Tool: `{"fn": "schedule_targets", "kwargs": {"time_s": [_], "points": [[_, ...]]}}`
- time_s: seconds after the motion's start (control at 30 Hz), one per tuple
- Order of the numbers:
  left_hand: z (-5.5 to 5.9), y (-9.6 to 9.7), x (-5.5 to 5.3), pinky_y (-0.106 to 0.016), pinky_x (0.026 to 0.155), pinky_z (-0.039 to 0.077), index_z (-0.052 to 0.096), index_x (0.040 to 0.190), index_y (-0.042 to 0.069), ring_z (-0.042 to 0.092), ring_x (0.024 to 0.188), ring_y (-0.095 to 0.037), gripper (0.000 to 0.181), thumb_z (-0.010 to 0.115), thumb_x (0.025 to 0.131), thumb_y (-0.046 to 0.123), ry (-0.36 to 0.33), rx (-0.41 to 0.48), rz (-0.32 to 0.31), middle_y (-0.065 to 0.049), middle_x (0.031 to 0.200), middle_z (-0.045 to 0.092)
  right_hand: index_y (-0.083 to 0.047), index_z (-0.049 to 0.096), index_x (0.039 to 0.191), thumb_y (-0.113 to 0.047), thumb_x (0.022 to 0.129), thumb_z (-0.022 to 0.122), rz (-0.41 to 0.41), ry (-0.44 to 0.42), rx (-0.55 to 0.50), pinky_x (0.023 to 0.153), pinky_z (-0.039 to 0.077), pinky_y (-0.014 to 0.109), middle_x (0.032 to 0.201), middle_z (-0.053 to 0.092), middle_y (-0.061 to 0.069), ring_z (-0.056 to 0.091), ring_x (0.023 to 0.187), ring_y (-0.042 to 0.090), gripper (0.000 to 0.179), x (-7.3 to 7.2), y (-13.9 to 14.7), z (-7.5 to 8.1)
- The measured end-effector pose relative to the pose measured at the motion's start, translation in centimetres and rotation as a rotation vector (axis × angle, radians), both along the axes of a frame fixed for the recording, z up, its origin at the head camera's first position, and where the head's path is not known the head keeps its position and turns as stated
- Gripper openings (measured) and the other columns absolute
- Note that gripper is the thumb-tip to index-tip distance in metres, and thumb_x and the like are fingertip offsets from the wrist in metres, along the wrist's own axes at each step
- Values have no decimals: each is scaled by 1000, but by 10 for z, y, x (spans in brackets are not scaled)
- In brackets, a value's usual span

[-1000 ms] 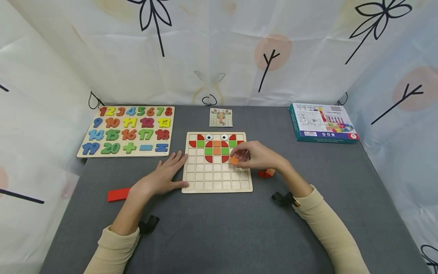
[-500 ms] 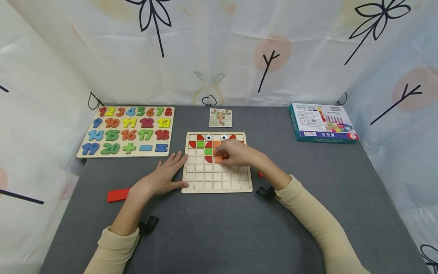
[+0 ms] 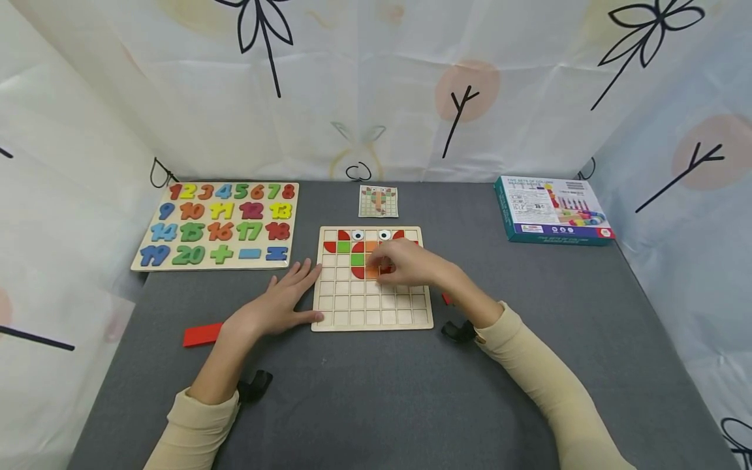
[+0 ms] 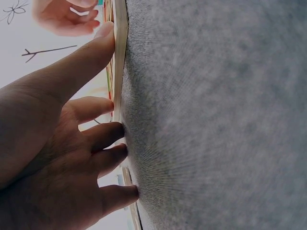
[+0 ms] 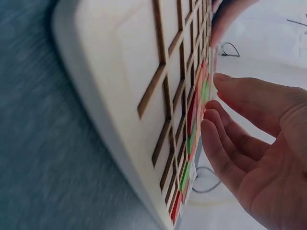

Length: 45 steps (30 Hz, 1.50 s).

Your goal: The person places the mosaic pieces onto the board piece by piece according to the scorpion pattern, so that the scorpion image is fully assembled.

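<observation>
A wooden grid board (image 3: 373,319) lies in front of the person, its upper cells filled with red quarter-round, green (image 3: 343,247) and orange square tiles and two eye tiles (image 3: 358,235). The right hand (image 3: 411,262) reaches over the board and pinches an orange square tile (image 3: 372,273) at a middle-column cell, below another orange tile. In the right wrist view, the right thumb and fingertips (image 5: 219,78) are right at the board's surface. Spread wide, the left hand (image 3: 279,301) rests with its fingertips and thumb against the board's left edge, also seen in the left wrist view.
A number puzzle board (image 3: 266,230) lies at the back left and a boxed set (image 3: 555,210) at the back right. A small pattern card (image 3: 378,202) is behind the grid board. A red strip (image 3: 202,335) lies by the left forearm; loose red pieces (image 3: 446,299) show beside the right forearm.
The right hand has moved left from the board's right side to its middle column with the orange tile, then stayed there. The left hand has not moved.
</observation>
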<state>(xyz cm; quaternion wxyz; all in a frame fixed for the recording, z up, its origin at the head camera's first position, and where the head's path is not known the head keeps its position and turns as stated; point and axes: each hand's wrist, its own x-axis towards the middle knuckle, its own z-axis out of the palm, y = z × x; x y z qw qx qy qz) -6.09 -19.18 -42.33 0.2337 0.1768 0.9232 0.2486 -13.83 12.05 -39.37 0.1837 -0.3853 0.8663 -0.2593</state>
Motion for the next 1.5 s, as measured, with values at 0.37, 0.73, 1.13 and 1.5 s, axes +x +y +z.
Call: {"fn": "schedule_targets", "kwargs": {"time_s": [0.37,0.73,1.13,1.5], "points": [[7,6,1,-78,131,6,19,175,10,6,171,-47,102,77,99,47,-7,-57,3,-23,182,11,0,78,122,-9,97,78,-106,-84,-81,87,65,35,116,80,15,75,96,22,26,13,51,6],[11,7,2,-79,130,7,19,175,9,7,170,-48,103,77,99,48,-3,-49,0,-24,182,12,-2,79,115,-7,94,84,-191,-123,-45,78,60,27,102,78,9,66,86,13,23,27,104,3],[10,7,2,-80,130,8,19,175,9,7,170,-49,103,77,99,48,-7,-54,-6,-25,182,12,-6,75,119,-14,87,91,-285,-150,103,85,58,35,106,72,7,64,99,21,37,39,143,-2],[4,1,2,-81,129,6,22,175,14,7,171,-47,107,78,95,57,-6,21,-4,-24,182,14,-5,72,112,-3,87,83,-305,-132,123,77,53,25,94,69,6,62,88,17,27,38,146,-6]]}}
